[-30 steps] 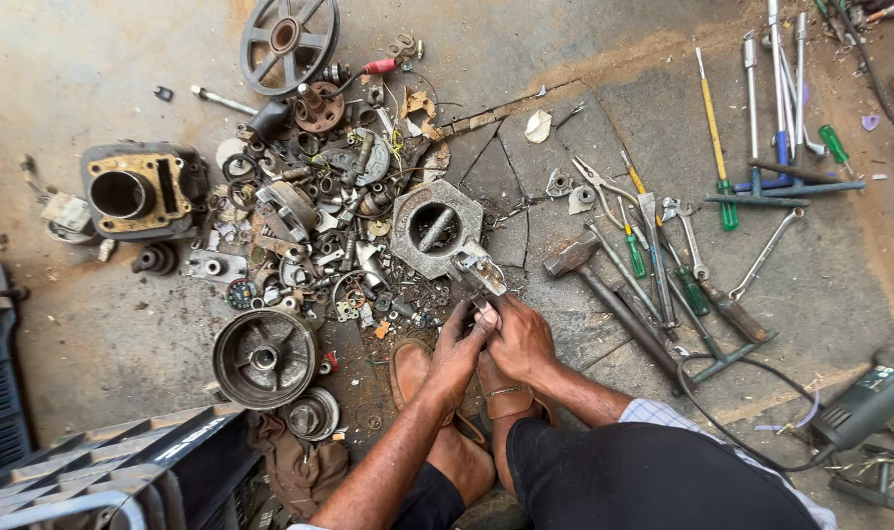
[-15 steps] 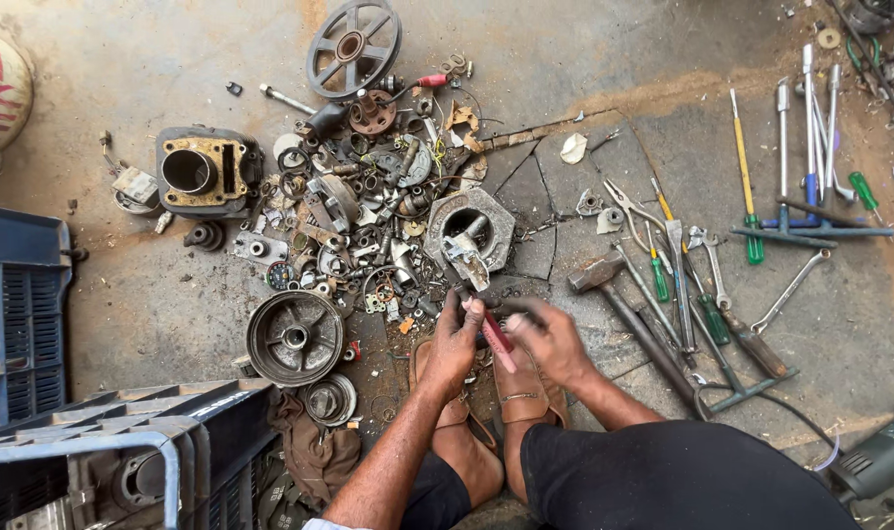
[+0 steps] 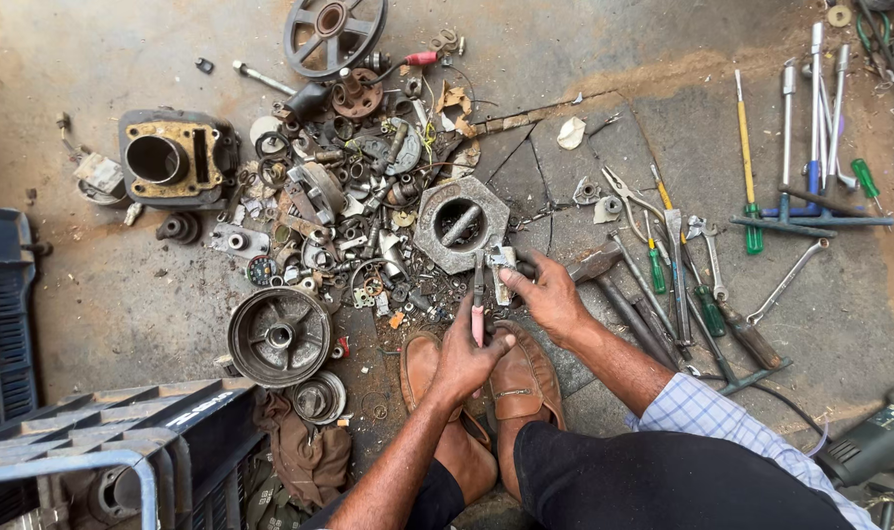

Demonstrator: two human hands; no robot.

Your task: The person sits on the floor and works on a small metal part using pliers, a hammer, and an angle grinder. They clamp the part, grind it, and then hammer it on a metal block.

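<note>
Stained concrete floor (image 3: 103, 294) of a workshop, strewn with engine parts and tools, seen from above the seated person. Far left of the hands sits a dark engine cylinder block (image 3: 172, 157), and nearer, just left of them, a round metal hub (image 3: 278, 337). Ahead of the hands lies a heap of small metal parts (image 3: 353, 221) beside a hexagonal housing (image 3: 460, 224). The left hand (image 3: 464, 361) is closed around pink-handled pliers (image 3: 479, 294), their tips pointing away from the body. Just right of it, the right hand (image 3: 548, 297) pinches a small metal part (image 3: 502, 263) close to the plier tips. Beyond the right hand lie a hammer (image 3: 604, 270), spanners and green-handled screwdrivers (image 3: 751, 231).
</note>
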